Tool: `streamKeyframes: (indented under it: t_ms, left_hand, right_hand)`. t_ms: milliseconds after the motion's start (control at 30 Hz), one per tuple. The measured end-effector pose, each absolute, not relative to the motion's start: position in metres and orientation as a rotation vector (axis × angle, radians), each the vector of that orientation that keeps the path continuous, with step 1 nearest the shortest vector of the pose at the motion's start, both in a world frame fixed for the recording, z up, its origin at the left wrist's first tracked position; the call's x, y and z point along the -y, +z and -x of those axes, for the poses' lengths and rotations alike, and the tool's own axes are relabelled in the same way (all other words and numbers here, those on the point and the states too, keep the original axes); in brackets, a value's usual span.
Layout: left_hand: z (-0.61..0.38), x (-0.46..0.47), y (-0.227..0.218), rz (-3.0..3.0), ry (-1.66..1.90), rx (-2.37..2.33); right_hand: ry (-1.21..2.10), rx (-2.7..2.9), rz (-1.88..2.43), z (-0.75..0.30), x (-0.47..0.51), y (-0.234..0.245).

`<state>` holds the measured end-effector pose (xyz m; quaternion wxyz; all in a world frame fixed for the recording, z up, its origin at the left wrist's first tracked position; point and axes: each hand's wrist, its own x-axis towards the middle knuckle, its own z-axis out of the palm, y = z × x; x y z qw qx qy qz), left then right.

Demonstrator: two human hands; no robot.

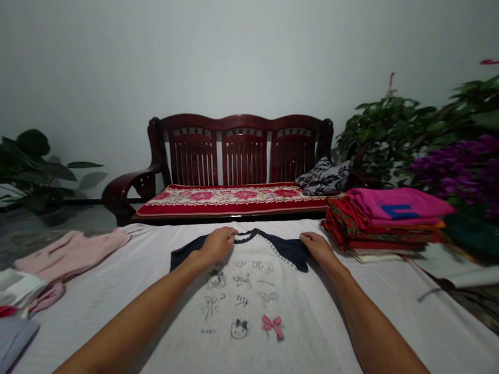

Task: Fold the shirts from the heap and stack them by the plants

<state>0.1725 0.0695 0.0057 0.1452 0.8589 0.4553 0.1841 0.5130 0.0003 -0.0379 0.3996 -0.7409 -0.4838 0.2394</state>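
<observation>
A white T-shirt (245, 312) with navy short sleeves, line drawings and a red checked bow lies spread face up before me, its neckline at the far side. My left hand (219, 245) is closed on the cloth at the left end of the neckline, partly covering the left shoulder. At the far edge of the right sleeve, my right hand (316, 246) pinches the navy cloth between thumb and fingers. The shirt's lower part runs out of view at the bottom.
Beneath the shirt is a white sheet (118, 291). Loose pink clothing (77, 254) lies left; a folded stack topped with magenta cloth (400, 206) stands right. Beyond are a wooden bench (243, 121), a patterned cushion (325, 177), plants (386, 132) and purple flowers (467, 167).
</observation>
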Motion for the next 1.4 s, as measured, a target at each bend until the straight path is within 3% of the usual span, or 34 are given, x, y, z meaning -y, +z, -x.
streamKeyframes:
  t_ms: [200, 433, 767, 1033, 1200, 1400]
  left_hand:
    - [-0.249, -0.067, -0.018, -2.576, 0.429, -1.169]
    - [-0.26, -0.062, -0.045, -2.774, 0.248, -1.294]
    - [-0.262, -0.061, -0.049, -2.775, 0.262, -1.384]
    - [-0.26, -0.059, -0.045, -2.74, 0.283, -1.365]
    - [-0.261, -0.055, -0.039, -2.696, 0.262, -1.381]
    - [-0.26, -0.055, -0.037, -2.692, 0.288, -1.363]
  right_hand:
    - [0.401, 1.32, 2.089, -0.501, 0.005, -0.03]
    - [0.2, 1.351, 2.205, -0.499, 0.005, -0.024]
    - [0.213, 1.379, 2.339, -0.482, 0.021, -0.017]
    - [-0.103, 1.561, 2.458, -0.475, 0.025, -0.023]
    - [-0.414, 1.696, 2.319, -0.46, 0.027, -0.015]
    - [-0.075, 2.141, 2.136, -0.427, 0.026, -0.029]
